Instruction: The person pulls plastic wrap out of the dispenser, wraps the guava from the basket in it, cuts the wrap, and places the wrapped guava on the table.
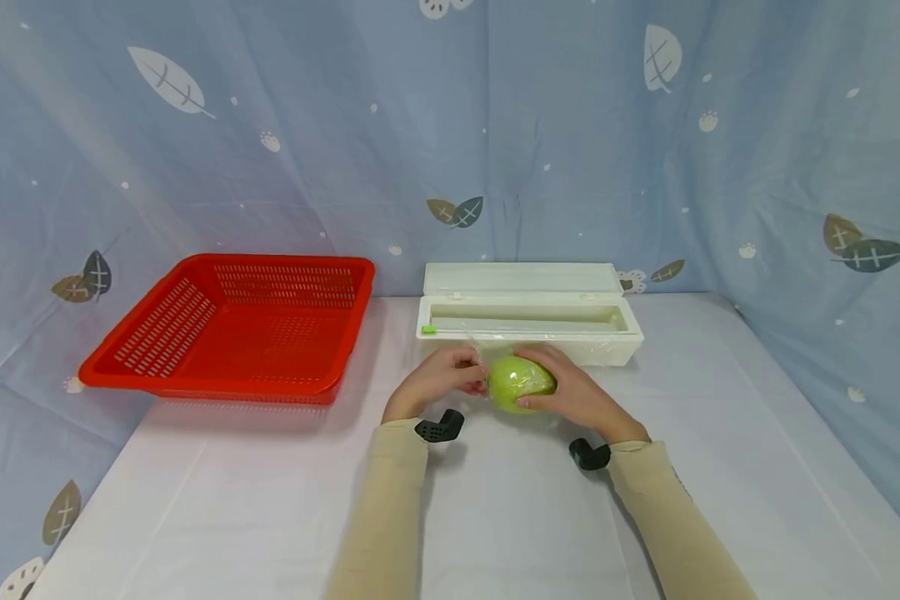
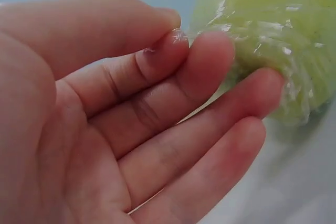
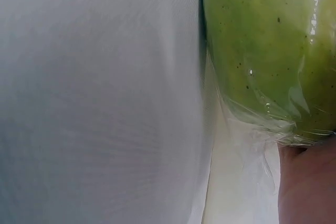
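Observation:
A round green fruit point(image 1: 512, 385) with small dark specks is wrapped in clear cling film point(image 2: 286, 51). My right hand point(image 1: 570, 388) grips it from the right, thumb in front and fingers behind, above the table. On its left, my left hand point(image 1: 441, 379) pinches a wisp of the film between thumb and index fingertip; its other fingers extend toward the fruit. Creased film gathers on the fruit's side in the left wrist view. The right wrist view shows the speckled fruit point(image 3: 262, 45) with film bunched at one end, beside a bit of skin.
Right behind the hands stands a white cling film box point(image 1: 532, 343) with its lid raised and a green slider at its left end. A red plastic basket point(image 1: 232, 387) sits at the back left of the white-covered table point(image 1: 270, 517). A blue patterned curtain point(image 1: 390, 125) hangs behind.

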Demonstrator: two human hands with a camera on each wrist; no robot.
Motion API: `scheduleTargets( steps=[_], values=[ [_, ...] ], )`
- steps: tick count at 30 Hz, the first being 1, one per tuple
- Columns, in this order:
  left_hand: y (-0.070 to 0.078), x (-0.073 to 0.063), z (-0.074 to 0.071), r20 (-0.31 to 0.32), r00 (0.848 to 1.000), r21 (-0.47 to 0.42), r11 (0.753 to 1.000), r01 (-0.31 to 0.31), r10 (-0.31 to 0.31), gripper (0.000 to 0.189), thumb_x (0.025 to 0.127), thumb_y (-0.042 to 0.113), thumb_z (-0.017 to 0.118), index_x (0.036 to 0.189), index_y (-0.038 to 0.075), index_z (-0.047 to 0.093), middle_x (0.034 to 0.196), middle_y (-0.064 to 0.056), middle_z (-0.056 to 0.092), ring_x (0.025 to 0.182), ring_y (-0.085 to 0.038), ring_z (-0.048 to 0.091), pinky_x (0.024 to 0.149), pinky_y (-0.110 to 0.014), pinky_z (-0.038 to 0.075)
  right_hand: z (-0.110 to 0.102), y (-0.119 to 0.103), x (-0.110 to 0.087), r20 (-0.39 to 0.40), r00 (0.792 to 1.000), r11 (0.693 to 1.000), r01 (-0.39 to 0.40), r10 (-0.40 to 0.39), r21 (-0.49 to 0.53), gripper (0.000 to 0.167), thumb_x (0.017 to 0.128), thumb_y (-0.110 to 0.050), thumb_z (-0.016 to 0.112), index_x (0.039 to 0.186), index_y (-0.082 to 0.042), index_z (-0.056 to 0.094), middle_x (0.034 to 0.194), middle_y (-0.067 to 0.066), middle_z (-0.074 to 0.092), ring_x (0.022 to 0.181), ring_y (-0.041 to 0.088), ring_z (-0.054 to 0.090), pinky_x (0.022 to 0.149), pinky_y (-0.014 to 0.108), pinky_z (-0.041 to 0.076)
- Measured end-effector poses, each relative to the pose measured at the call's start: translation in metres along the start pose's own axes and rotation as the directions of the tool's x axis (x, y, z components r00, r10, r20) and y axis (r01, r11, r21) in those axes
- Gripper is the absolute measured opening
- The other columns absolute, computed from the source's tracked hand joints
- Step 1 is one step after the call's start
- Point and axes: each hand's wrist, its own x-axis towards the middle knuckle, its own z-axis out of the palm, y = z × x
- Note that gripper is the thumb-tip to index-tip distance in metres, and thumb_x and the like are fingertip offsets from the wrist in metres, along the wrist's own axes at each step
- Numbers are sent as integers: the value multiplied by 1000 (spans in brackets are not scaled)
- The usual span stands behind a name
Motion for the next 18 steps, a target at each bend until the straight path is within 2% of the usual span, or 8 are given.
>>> scheduleTargets(
  steps=[3, 8, 14, 18],
  values=[
    [5, 0, 5, 26, 1000, 47, 999, -19, 18, 18, 85, 19, 60, 80, 2, 60, 76, -10, 63, 74, -21, 62, 69, -32, 50, -2, -1, 0, 16, 1000, 1000, -10, 10, 14, 73, 68, -50, 71, 132, -31, 40, 132, -9, 33, 112, 17, 39, 87, 45, 36],
    [11, 0, 12, 46, 999, 118, 993, -28, 22, 15, 82, 20, 63, 77, 6, 60, 74, -6, 63, 70, -23, 61, 69, -34, 49, -4, -1, -1, 27, 999, 1000, -24, 24, 17, 73, 68, -50, 71, 131, -34, 40, 134, -9, 32, 113, 17, 38, 88, 44, 35],
    [17, 0, 15, 42, 999, 292, 955, -40, 29, 20, 78, 32, 67, 73, 15, 59, 68, -1, 60, 71, -28, 59, 67, -31, 46, -2, -1, -1, 3, 1000, 1000, -13, 13, 6, 72, 67, -50, 71, 131, -32, 41, 134, -7, 33, 115, 17, 37, 88, 44, 35],
    [19, -2, 16, 18, 1000, 332, 943, -12, 6, 26, 79, 38, 65, 72, 13, 60, 65, -3, 60, 72, -28, 58, 63, -29, 42, 0, -3, 0, -3, 1000, 1000, -7, 7, 5, 72, 67, -49, 71, 130, -31, 41, 134, -7, 34, 117, 18, 36, 89, 44, 35]
  ],
)
